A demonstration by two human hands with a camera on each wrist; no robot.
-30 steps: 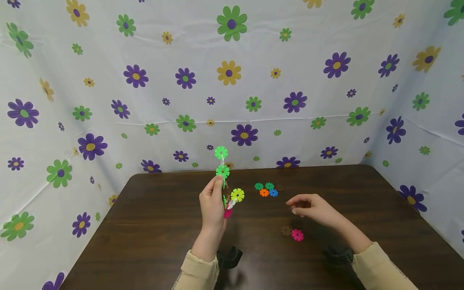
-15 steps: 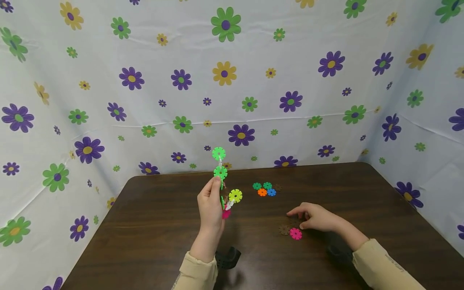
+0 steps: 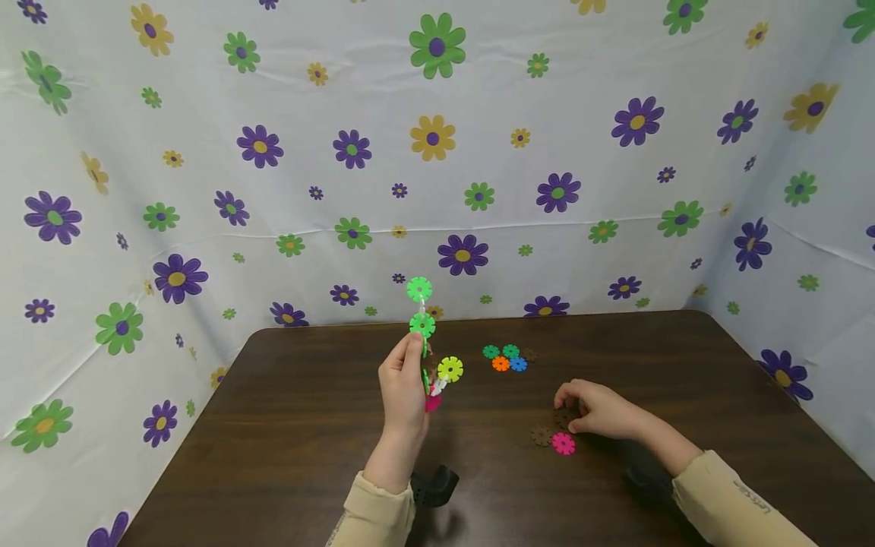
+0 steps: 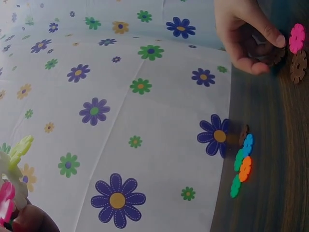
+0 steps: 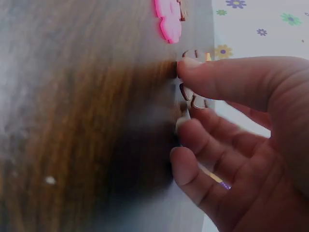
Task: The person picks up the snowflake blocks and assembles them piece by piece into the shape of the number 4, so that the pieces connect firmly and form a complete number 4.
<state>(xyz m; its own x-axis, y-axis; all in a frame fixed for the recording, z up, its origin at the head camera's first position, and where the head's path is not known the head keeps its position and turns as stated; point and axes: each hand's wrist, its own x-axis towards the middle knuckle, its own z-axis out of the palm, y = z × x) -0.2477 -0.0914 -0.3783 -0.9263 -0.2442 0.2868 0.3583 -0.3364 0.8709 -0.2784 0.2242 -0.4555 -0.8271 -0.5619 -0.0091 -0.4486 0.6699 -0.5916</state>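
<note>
My left hand (image 3: 402, 387), raised over the table, pinches a chain of interlocking notched flower discs (image 3: 421, 325). Green discs stick up above its fingertips, with yellow, white and pink ones hanging at its right; the palm hides part of the chain. In the left wrist view, the chain's yellow disc (image 4: 20, 149) shows above the fingers. Low over the tabletop, my right hand (image 3: 604, 410) pinches a brown notched disc (image 3: 563, 416) by its edge between thumb and fingers. Close beside it lie another brown disc (image 3: 541, 435) and a pink disc (image 3: 563, 444).
Farther back on the dark wooden table (image 3: 307, 425) lies a small cluster: green discs (image 3: 510, 351), an orange disc (image 3: 501, 364), a blue disc (image 3: 519, 365) and a brown disc (image 3: 529, 355). A flower-print curtain (image 3: 383, 190) stands behind the table.
My right hand has come down to the table, and its fingers have closed on the brown disc. The left hand keeps holding the chain in nearly the same place.
</note>
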